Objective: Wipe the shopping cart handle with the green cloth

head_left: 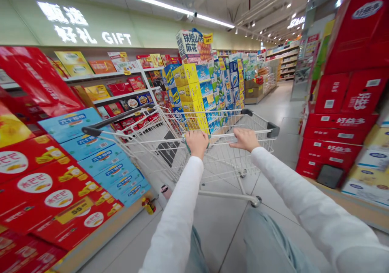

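Note:
A wire shopping cart (170, 147) stands in front of me in a store aisle. My left hand (197, 142) is closed around the cart's handle bar (219, 132), with a bit of green cloth showing under the fingers. My right hand (244, 138) grips the same bar a little to the right. Both arms wear white sleeves. A dark flat item (168, 148) lies inside the cart's basket.
Red and blue gift boxes (75, 171) are stacked on the left along a low platform. Stacked red cartons (343, 119) stand at the right. A tower of yellow and blue boxes (194, 90) rises ahead left. Grey tiled floor (282, 107) runs ahead between them.

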A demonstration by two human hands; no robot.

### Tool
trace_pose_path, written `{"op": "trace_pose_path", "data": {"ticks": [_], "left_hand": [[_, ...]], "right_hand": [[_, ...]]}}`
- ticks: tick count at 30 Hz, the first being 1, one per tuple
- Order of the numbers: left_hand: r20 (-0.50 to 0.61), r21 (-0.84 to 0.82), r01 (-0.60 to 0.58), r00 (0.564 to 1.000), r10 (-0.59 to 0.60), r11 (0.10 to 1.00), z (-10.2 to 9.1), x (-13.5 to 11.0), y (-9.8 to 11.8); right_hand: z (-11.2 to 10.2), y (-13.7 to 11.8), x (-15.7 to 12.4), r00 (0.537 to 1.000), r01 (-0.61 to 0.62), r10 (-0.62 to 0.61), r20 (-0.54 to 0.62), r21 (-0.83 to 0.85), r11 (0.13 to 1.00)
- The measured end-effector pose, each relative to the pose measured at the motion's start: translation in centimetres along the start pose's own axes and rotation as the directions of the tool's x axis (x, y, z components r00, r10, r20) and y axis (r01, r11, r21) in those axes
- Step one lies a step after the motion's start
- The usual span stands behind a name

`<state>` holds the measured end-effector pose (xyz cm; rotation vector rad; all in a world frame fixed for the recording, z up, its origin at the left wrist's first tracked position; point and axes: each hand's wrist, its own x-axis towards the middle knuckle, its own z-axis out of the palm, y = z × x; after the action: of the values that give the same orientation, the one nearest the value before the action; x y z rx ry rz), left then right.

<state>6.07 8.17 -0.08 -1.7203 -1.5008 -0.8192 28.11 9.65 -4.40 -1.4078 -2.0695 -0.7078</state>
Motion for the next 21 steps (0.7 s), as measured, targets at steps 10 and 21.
{"op": "trace_pose_path", "data": {"ticks": [10, 21], "left_hand": [[0.092, -0.089, -0.305, 0.945, 0.313, 0.948, 0.0, 0.3, 2.4], [0.061, 0.077, -0.160, 0.986, 0.156, 0.984, -2.3, -0.6, -9.0]], "right_hand": [[0.6, 0.5, 0.0, 0.999, 0.023, -0.023, -0.031, 0.022, 0.999], [0.4, 0.3, 0.0, 0.998, 0.036, -0.036, -0.043, 0.016, 0.999]]}}
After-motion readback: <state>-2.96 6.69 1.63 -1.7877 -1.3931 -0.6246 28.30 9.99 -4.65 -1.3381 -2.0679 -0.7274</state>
